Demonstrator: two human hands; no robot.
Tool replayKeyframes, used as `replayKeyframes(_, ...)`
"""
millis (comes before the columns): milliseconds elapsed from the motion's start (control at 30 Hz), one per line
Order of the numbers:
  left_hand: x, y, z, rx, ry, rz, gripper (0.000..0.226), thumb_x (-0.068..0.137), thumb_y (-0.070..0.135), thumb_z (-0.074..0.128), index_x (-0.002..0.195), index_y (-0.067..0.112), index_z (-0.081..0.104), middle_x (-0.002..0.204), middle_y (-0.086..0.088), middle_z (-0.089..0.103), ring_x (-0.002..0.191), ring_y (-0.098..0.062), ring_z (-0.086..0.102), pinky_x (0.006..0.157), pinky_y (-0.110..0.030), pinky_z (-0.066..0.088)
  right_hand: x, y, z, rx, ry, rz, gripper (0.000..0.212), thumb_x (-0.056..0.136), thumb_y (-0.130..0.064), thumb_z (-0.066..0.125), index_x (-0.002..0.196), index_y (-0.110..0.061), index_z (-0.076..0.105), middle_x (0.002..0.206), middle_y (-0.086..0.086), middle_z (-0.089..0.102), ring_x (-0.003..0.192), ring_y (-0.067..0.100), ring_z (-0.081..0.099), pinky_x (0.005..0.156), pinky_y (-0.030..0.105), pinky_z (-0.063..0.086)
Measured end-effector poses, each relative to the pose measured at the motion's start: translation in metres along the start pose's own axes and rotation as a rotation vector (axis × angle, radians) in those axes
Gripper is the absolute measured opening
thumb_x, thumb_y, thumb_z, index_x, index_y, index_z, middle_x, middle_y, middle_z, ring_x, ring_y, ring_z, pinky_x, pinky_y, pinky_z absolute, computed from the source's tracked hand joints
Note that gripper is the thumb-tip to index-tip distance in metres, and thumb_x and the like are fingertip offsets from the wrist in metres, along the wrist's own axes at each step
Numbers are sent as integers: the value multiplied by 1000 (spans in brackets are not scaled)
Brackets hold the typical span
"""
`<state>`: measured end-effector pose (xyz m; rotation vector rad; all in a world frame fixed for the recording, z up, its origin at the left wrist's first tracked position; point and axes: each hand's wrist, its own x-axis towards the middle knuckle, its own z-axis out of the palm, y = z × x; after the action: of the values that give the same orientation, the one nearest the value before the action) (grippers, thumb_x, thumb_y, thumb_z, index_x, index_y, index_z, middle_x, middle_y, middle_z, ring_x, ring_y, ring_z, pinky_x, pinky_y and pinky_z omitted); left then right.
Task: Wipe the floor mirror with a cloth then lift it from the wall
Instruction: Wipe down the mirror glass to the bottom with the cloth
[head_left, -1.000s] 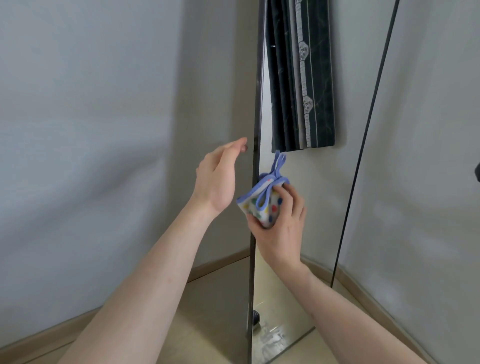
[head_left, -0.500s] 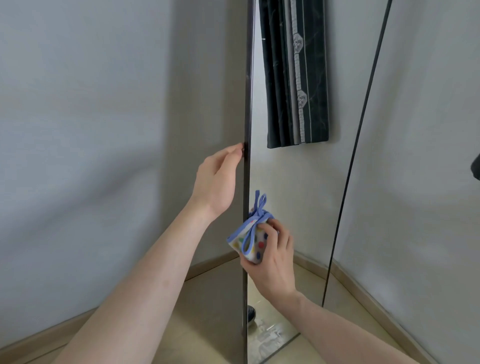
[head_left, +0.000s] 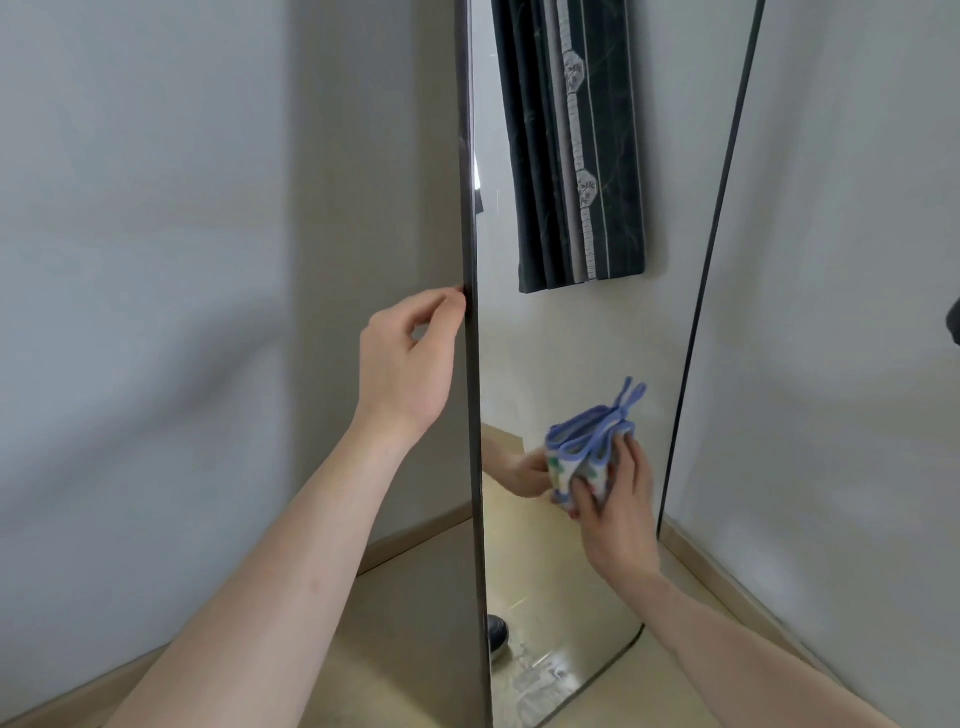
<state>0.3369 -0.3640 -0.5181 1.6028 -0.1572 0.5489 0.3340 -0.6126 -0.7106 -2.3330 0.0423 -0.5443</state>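
Mirror: the floor mirror (head_left: 571, 364) was stood on the floor, leaned in the wall corner.
Left hand: the left hand (head_left: 410, 358) was closed on the dark left frame edge, which had only been approached a second earlier.
Right hand: the right hand (head_left: 618, 509) was clamped on the folded cloth (head_left: 587, 457), pressed to the glass.
Change: the cloth had been carried downward and rightward.
Meaning: wiping was judged still underway; lifting not yet begun.

no readable text, no labels, no brands, no numbers, no signs anywhere in view
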Motion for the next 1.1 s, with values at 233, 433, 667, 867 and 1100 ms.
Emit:
replayKeyframes(233,6,-1,7,107,-24,84,46,102,17,61,58,29,55,82,1,53,61,8,49,65,-4,33,46,53,-14,108,54,280,64,104,-19,52,161,-17,24,162,9,34,142,30,43,108,38,39)
replayKeyframes(433,10,-3,6,113,21,65,24,100,23,65,80,31,74,62,24,61,72,10,59,72,-6,40,53,73,-4,149,28,456,60,101,-37,47,155,-16,33,150,15,49,130,39,56,103,50,50)
replayKeyframes(667,-1,-3,4,142,22,34,20,100,27,64,97,18,81,69,17,67,71,8,59,73,-9,43,31,24,-5,173,43,424,57,103,-40,52,153,-18,37,151,12,41,131,35,51,105,41,43)
replayKeyframes(867,-6,-2,1,105,-20,-48,52,91,55,52,91,9,74,80,-5,64,80,-12,53,84,-39,52,-2,-39,-5,297,30,313,82,89,-41,76,156,-25,31,152,1,34,134,23,50,112,43,46)
replayKeyframes(1100,-15,13,-14,82,-175,-134,50,108,39,43,74,56,76,95,33,74,99,12,64,94,-17,41,-22,-96,6,299,49,-14,79,79,-44,83,145,-31,41,143,-9,38,134,17,44,113,41,43)
